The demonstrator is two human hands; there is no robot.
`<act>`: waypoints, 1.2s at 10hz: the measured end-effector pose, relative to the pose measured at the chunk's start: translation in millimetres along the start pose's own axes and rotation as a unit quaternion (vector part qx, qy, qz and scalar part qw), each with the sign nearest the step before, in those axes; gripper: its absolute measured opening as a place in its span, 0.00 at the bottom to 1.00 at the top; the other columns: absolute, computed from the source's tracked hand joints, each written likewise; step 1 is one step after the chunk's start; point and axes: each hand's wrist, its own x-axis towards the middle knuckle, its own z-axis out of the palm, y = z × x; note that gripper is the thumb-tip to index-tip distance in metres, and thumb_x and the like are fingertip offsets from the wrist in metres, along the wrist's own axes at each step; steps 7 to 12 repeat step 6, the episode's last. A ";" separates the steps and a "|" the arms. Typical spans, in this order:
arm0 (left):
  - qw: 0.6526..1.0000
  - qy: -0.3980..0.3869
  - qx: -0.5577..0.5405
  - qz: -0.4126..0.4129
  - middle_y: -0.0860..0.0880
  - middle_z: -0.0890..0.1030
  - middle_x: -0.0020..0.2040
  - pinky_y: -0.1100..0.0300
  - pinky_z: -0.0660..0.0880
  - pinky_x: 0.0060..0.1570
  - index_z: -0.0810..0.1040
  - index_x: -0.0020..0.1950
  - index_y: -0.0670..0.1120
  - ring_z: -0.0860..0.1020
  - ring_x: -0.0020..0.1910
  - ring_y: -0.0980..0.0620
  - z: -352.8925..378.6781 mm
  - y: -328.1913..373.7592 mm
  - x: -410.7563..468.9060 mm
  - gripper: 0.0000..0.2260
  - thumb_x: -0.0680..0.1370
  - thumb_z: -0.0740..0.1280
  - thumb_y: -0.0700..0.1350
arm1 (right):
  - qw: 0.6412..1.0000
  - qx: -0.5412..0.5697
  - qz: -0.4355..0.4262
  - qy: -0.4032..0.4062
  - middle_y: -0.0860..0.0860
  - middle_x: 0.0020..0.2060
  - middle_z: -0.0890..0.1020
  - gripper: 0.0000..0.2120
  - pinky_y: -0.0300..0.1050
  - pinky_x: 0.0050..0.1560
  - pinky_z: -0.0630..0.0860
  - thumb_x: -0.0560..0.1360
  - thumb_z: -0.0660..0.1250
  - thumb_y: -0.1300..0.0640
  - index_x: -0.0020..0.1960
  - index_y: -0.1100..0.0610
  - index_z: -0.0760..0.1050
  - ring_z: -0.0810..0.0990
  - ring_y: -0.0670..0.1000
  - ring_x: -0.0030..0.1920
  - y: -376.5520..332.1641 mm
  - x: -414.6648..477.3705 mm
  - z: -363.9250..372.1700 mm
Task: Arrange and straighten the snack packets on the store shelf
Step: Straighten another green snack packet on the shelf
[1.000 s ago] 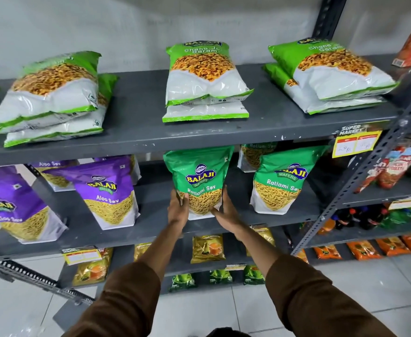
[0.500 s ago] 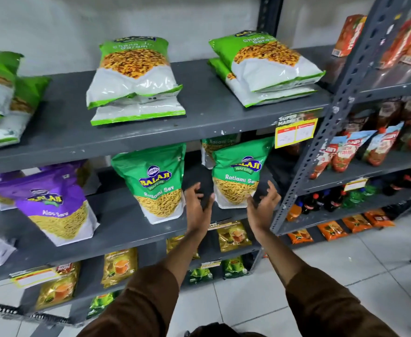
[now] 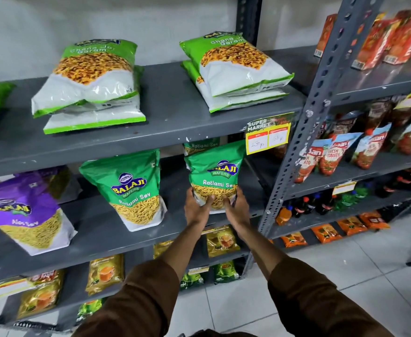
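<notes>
A green Ratlami Sev packet (image 3: pixel 215 173) stands upright at the right end of the middle shelf (image 3: pixel 97 229). My left hand (image 3: pixel 196 207) and my right hand (image 3: pixel 236 207) grip its lower corners from both sides. A second Ratlami Sev packet (image 3: pixel 131 188) stands to its left, leaning slightly, with no hand on it. Another green packet (image 3: pixel 203 145) peeks out behind the held one. A purple Aloo Sev packet (image 3: pixel 27 212) leans at the left. On the top shelf (image 3: pixel 170 122) lie two stacks of Chana Jor Garam packets (image 3: pixel 92 83) (image 3: pixel 238 71).
A grey perforated upright (image 3: pixel 304 132) separates this rack from a neighbouring rack with tomato pouches (image 3: pixel 328 154) and dark bottles (image 3: pixel 306 205). A yellow price tag (image 3: pixel 267 139) hangs from the top shelf's edge. Small gold packets (image 3: pixel 104 273) fill the lower shelf. Tiled floor lies below.
My hands let go of the left Ratlami Sev packet, moved right, and closed on the bottom of the right one. The view shifted right.
</notes>
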 end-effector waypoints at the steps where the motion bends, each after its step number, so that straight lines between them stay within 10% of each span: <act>1: 1.000 0.011 0.022 0.003 0.47 0.81 0.62 0.56 0.74 0.59 0.68 0.67 0.47 0.79 0.61 0.46 -1.4 0.2 -3.0 0.29 0.70 0.75 0.50 | 1.000 -0.002 0.005 -0.018 0.55 0.60 0.81 0.20 0.52 0.59 0.77 0.77 0.66 0.52 0.67 0.55 0.70 0.80 0.54 0.60 -1.9 1.9 -2.6; 12: 0.998 0.006 0.060 0.036 0.43 0.74 0.68 0.48 0.73 0.64 0.63 0.72 0.45 0.73 0.68 0.43 8.5 11.2 -16.5 0.34 0.71 0.73 0.54 | 0.995 -0.008 0.049 -0.083 0.55 0.70 0.75 0.28 0.46 0.63 0.69 0.79 0.65 0.51 0.75 0.55 0.61 0.73 0.58 0.71 -5.9 15.2 -19.0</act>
